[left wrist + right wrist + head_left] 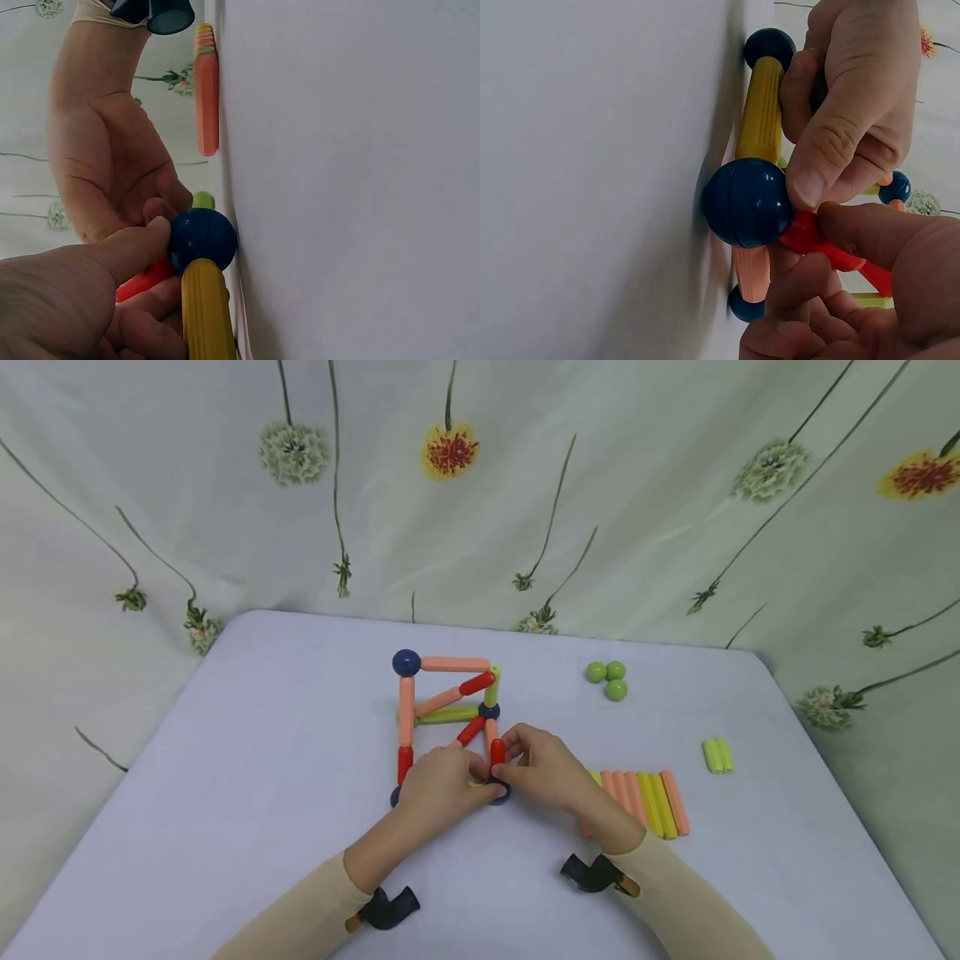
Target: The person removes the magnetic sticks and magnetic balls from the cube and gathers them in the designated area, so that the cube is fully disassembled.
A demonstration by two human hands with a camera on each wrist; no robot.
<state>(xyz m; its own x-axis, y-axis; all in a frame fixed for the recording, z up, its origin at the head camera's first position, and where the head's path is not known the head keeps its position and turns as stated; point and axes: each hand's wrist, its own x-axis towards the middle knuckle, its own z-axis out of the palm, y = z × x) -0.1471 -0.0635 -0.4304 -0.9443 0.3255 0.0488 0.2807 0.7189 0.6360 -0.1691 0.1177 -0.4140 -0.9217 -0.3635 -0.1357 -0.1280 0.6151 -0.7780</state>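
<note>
A magnetic-rod frame stands on the table, with a navy ball (407,662) at its upper left corner and pink rods (453,664) along its top. At its near right corner, my left hand (442,781) holds another navy ball (748,202), thumb pressed against its side. A yellow rod (206,315) runs from this ball, beside the curled left fingers. My right hand (543,768) pinches a red rod (497,750) between thumb and fingers, its lower end right at the ball. A pink rod (751,274) also meets the ball. The left hand hides part of the frame's near side.
Right of the frame lies a row of pink and yellow rods (636,797), partly behind my right wrist. Three green balls (616,690) sit at the back right. Two short light-green rods (717,756) lie farther right. A flowered cloth (645,527) hangs behind the table.
</note>
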